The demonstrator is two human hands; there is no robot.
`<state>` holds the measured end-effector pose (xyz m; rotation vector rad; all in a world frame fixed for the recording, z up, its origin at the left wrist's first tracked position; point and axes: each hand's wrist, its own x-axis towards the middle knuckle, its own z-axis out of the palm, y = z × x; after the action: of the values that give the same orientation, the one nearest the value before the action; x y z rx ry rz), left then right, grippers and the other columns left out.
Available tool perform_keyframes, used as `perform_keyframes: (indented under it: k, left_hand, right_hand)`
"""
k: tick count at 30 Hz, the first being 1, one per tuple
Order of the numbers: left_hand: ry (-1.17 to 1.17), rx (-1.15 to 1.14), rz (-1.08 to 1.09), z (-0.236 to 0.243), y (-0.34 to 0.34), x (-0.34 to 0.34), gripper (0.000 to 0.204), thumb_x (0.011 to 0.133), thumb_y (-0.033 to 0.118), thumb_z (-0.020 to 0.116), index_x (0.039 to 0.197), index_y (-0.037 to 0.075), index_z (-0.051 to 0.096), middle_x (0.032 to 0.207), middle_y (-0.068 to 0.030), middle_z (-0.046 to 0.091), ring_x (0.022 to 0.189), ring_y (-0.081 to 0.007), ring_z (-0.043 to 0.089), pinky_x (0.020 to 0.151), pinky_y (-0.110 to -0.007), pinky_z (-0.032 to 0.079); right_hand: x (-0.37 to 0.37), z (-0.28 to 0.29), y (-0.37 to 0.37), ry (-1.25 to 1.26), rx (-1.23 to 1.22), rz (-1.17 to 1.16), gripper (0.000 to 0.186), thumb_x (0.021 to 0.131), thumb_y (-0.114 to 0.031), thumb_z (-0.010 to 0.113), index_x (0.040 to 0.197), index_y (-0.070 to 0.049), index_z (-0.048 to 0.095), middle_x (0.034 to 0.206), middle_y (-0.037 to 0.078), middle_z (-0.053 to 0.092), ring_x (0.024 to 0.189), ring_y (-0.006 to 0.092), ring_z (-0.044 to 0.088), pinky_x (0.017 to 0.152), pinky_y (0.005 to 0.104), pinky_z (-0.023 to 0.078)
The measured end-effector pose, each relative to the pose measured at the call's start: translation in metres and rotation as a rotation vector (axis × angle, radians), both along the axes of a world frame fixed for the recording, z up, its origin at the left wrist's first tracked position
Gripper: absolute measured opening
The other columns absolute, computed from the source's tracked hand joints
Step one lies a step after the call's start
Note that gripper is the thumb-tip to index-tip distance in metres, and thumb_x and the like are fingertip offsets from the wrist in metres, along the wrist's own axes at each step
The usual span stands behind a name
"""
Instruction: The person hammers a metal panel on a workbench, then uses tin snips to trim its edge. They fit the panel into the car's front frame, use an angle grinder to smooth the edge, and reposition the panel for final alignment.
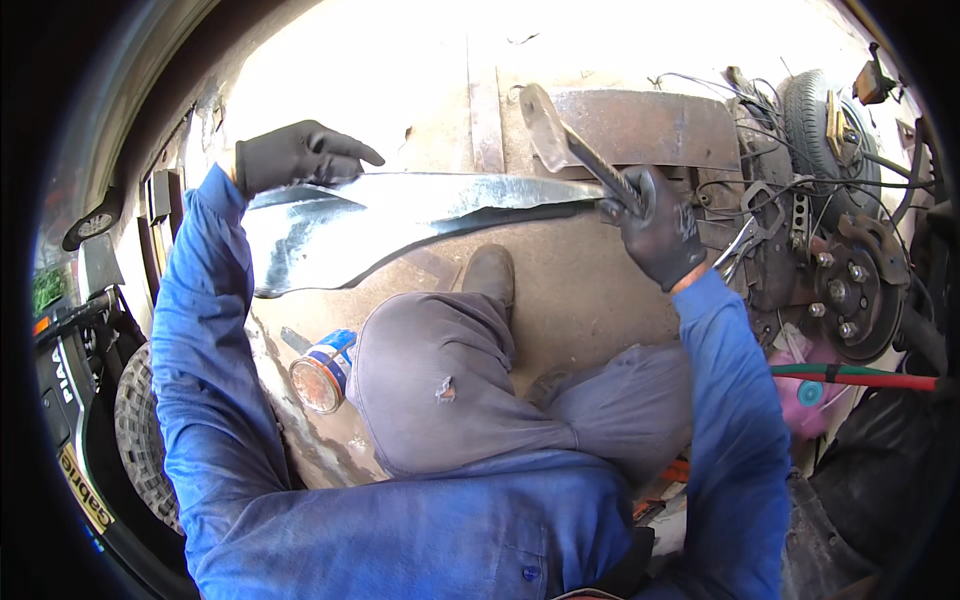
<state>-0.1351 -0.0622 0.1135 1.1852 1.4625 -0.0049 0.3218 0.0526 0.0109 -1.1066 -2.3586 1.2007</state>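
A long, shiny, curved-edged metal sheet (340, 230) lies crosswise in front of me, above my boot. My gloved left hand (295, 155) grips its upper left edge, index finger stretched out and the other fingers curled. My gloved right hand (655, 230) is closed around the handle of a hammer (545, 130) beside the sheet's narrow right end; the hammer's head is raised above the sheet's upper edge. Whether that hand also touches the sheet is unclear.
At right are a tire (810, 115), a brake disc hub (845, 290), cables, locking pliers (740, 240), hoses (855, 375) and a pink container (805, 405). A rusty plate (650, 125) lies ahead. A can (320, 380) stands left of my knee. A knobby tire (135, 440) is at far left.
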Motion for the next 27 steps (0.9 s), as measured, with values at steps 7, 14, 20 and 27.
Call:
perform_keyframes:
  k: [7,14,20,27]
  left_hand:
    - [0.114,0.929,0.310,0.043,0.038,-0.008,0.048,0.115,0.038,0.049,0.144,0.002,0.065,0.129,-0.0124,0.076,0.114,-0.0237,0.073,0.104,-0.040,0.056]
    - [-0.203,0.596,0.833,-0.063,-0.023,0.072,0.050,0.107,0.044,0.065,0.092,-0.001,0.077,0.077,-0.0100,0.073,0.073,-0.0170,0.072,0.074,-0.028,0.055]
    - [-0.679,-0.047,0.954,-0.205,-0.040,0.144,0.073,0.105,0.063,0.059,0.144,0.001,0.059,0.127,-0.0212,0.071,0.102,-0.0273,0.074,0.091,-0.044,0.063]
    - [0.416,0.869,0.407,-0.254,0.024,0.154,0.054,0.106,0.028,0.068,0.150,0.001,0.054,0.140,-0.0214,0.068,0.110,-0.0319,0.075,0.093,-0.041,0.061]
  right_hand:
    - [0.012,-0.076,-0.063,0.039,-0.229,-0.348,0.022,0.094,-0.008,0.074,0.106,0.000,0.058,0.089,0.018,0.071,0.083,0.0345,0.072,0.075,0.0449,0.055]
    - [0.001,-0.087,-0.080,0.041,-0.322,-0.618,0.026,0.094,-0.014,0.081,0.097,-0.002,0.057,0.077,0.012,0.064,0.071,0.0236,0.064,0.070,0.0406,0.052]
    - [-0.020,-0.083,-0.081,0.097,-0.337,-0.725,0.025,0.094,-0.010,0.080,0.097,-0.002,0.057,0.078,0.011,0.064,0.071,0.0223,0.063,0.071,0.0401,0.053]
    - [-0.040,-0.082,-0.087,0.233,-0.400,-0.802,0.021,0.096,-0.006,0.076,0.099,-0.001,0.055,0.079,0.010,0.064,0.073,0.0213,0.063,0.071,0.0394,0.053]
